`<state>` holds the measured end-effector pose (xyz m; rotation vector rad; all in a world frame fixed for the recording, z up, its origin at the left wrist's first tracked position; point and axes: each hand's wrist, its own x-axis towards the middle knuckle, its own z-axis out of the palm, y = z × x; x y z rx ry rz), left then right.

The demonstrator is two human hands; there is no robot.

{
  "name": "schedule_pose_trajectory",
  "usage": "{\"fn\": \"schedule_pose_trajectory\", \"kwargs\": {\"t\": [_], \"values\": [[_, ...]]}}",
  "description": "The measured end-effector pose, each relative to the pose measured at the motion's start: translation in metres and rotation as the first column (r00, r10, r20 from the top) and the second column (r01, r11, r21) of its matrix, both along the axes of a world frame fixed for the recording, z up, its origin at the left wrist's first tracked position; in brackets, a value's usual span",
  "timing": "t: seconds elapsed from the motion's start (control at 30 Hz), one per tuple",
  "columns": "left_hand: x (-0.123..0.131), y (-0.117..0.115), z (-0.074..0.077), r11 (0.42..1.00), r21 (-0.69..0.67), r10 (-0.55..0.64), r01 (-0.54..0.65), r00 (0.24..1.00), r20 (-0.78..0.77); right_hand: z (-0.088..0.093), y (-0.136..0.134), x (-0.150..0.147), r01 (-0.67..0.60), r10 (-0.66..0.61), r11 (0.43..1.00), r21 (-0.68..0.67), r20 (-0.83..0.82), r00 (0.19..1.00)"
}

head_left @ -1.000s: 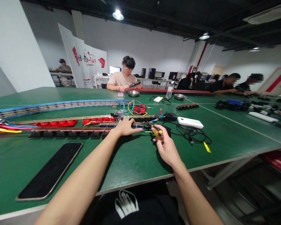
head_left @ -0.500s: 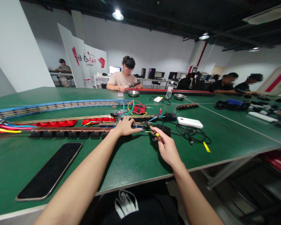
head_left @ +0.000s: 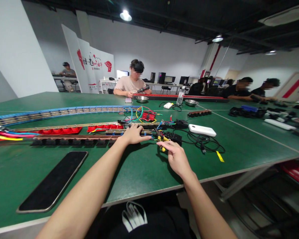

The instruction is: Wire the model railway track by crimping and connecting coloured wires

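My left hand (head_left: 133,134) lies over a short blue rail section (head_left: 111,132) with thin brass-coloured rods, thumb on the near side and fingers across it, holding it against the table. My right hand (head_left: 177,156) is closed on pliers (head_left: 160,135) with yellow and black handles, which stand spread apart. The pliers' jaws point away from me, close to the right end of the rail section and some thin coloured wires; whether they touch a wire I cannot tell. Along the near side runs a brown rail (head_left: 77,137) on black blocks.
A phone (head_left: 53,181) lies front left. Red holders (head_left: 61,130), a curved blue track (head_left: 64,112) and a red wired block (head_left: 149,116) are further back. To the right are a white power bank (head_left: 202,130) and black cables (head_left: 206,142). Opposite sits a person (head_left: 132,81).
The pliers' handles have spread wider and their yellow grips show more. My right hand's fingers have loosened and shifted slightly. My left hand has stayed in place.
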<state>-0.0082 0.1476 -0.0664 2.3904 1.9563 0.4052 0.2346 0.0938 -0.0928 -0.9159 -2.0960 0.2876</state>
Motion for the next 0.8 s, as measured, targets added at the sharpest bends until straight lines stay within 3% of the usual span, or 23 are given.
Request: {"fn": "schedule_pose_trajectory", "kwargs": {"t": [0.4, 0.63, 0.8], "values": [[-0.0007, 0.0014, -0.0017, 1.000, -0.001, 0.003, -0.003, 1.000, -0.012, 0.0045, -0.0039, -0.0026, -0.034, 0.033, 0.997, -0.075, -0.015, 0.999], [-0.0002, 0.0009, -0.0010, 1.000, -0.003, 0.010, -0.010, 1.000, -0.024, 0.0090, -0.0078, -0.0043, -0.023, 0.009, 0.993, -0.118, -0.123, 0.992], [0.0003, 0.0004, -0.0005, 1.000, 0.007, 0.003, -0.003, 1.000, -0.009, 0.0077, -0.0069, -0.0051, -0.005, -0.060, 0.968, -0.251, -0.252, 0.966]]}}
